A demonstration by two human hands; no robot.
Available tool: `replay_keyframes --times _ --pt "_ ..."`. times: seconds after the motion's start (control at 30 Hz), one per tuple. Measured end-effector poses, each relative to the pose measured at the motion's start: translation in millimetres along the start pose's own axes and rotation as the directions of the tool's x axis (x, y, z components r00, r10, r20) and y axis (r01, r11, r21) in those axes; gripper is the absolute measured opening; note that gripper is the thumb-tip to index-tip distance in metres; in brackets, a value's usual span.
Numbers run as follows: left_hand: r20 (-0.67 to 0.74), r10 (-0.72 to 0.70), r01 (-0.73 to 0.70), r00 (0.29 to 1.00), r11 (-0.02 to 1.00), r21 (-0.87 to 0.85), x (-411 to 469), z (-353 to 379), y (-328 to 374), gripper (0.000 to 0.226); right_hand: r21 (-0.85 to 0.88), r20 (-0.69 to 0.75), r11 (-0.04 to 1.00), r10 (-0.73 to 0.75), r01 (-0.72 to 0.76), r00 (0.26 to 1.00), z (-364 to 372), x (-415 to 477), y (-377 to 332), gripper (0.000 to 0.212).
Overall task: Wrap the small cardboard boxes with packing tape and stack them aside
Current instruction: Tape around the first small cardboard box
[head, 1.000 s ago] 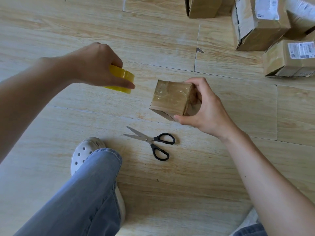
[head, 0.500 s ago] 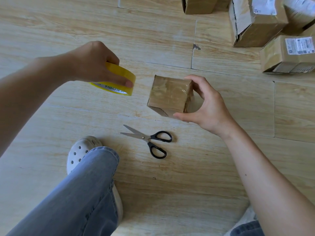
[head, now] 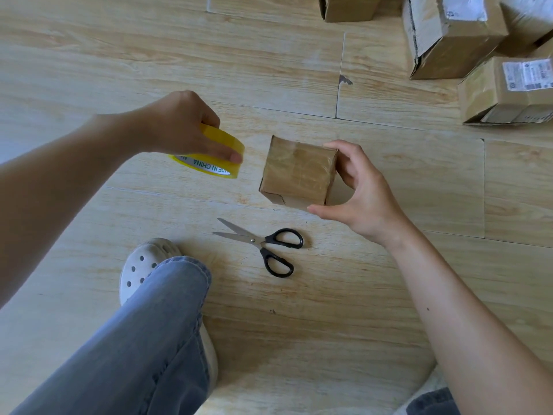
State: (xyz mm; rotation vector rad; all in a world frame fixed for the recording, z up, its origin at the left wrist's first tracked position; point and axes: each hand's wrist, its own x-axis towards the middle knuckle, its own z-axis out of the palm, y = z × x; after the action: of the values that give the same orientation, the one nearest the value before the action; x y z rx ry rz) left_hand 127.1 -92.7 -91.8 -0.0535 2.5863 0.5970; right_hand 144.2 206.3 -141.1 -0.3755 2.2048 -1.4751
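Gripping the yellow tape roll [head: 209, 158] in the left hand [head: 176, 127]; pinching the small cardboard box [head: 296, 175] between right hand [head: 362, 193] thumb and curled fingers, low over the floor [head: 119, 70]. Might twist free if tugged by sticky tape.

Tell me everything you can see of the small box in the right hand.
The small box is brown cardboard, roughly cubic, its upper face glossy with clear tape. A ragged tear shows along its lower left edge. It is turned at an angle, beyond the scissors, apart from the tape roll. The right hand grips it: thumb at the near corner, fingers over the far one. Whether it touches the floor is unclear.
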Motion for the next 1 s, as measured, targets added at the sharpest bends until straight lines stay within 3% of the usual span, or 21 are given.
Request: replay_keyframes --times 0.3,0.43,0.57,0.67,0.83,0.9,1.0 --pt "0.044 0.050 -0.050 0.998 0.999 0.006 18.7 23.8 18.7 0.061 0.093 -0.009 0.987 0.132 -0.131 0.991 -5.0 -11.3 14.7 0.086" --pt "0.024 0.094 -0.095 0.995 0.994 0.047 22.5 28.5 25.4 0.067 -0.216 -0.016 0.962 0.169 -0.168 0.985 -10.2 -12.5 3.9 0.087" --pt "0.032 0.108 -0.111 0.994 0.989 0.094 22.2 31.3 23.7 0.068 -0.620 0.031 0.777 0.159 -0.106 0.987 -4.6 -7.7 -20.3 0.111" --pt "0.038 0.105 -0.108 0.994 0.990 0.095 21.9 35.1 21.8 0.069 -0.738 0.112 0.674 0.061 0.042 0.992 13.0 5.7 -43.3 0.126" --pt "-0.003 0.140 -0.139 0.990 0.987 0.085 17.8 33.4 21.3 0.058 -0.834 0.237 0.508 -0.020 0.214 0.971 36.7 35.0 -55.1 0.106" --pt "0.015 0.183 -0.183 0.983 0.983 0.007 12.7 23.8 17.3 0.054 -0.783 0.246 0.579 -0.048 0.228 0.968 27.4 37.4 -55.3 0.099" --pt "0.063 0.247 -0.230 0.967 0.952 -0.200 -0.1 6.6 15.1 0.041 -0.580 0.188 0.793 -0.090 0.184 0.978 5.1 30.4 -50.4 0.090"
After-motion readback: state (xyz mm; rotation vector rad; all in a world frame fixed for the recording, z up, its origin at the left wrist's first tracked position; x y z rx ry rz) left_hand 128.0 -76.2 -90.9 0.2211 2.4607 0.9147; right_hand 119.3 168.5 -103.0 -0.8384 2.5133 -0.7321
